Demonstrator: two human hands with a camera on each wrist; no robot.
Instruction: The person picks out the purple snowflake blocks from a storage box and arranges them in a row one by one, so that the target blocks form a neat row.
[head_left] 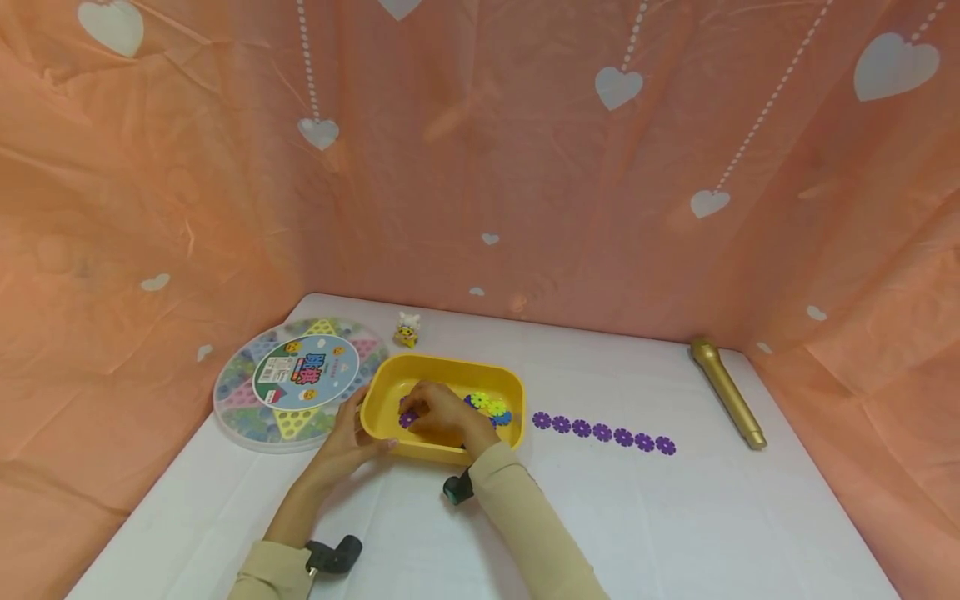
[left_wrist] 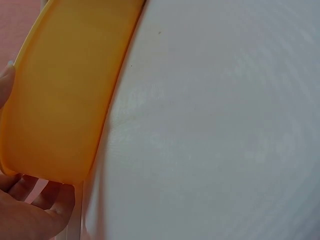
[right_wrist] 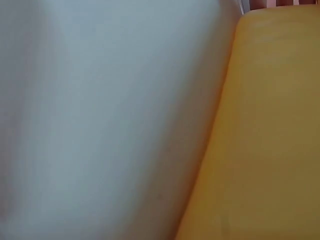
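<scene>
A yellow plastic basin [head_left: 450, 452] stands on the table with several flower-shaped snowflake discs inside. My left hand [head_left: 347, 446] grips its left end; in the left wrist view the fingers [left_wrist: 62, 202] curl round the end wall and the thumb lies at the rim. My right hand [head_left: 444, 412] reaches down into the basin, its fingers curled and pinching at a purple snowflake disc [head_left: 407, 419] near the left end. Yellow snowflake discs [head_left: 495, 407] and a blue snowflake disc [head_left: 503, 417] lie at the basin's right end, partly behind the right wrist.
Several purple discs [head_left: 602, 432] form a slanting row right of the basin. A round Chinese checkers box [head_left: 258, 421] lies at left, close to the left hand. A small figurine [head_left: 407, 330] stands behind the basin. A gold microphone-shaped object [head_left: 727, 393] lies at far right.
</scene>
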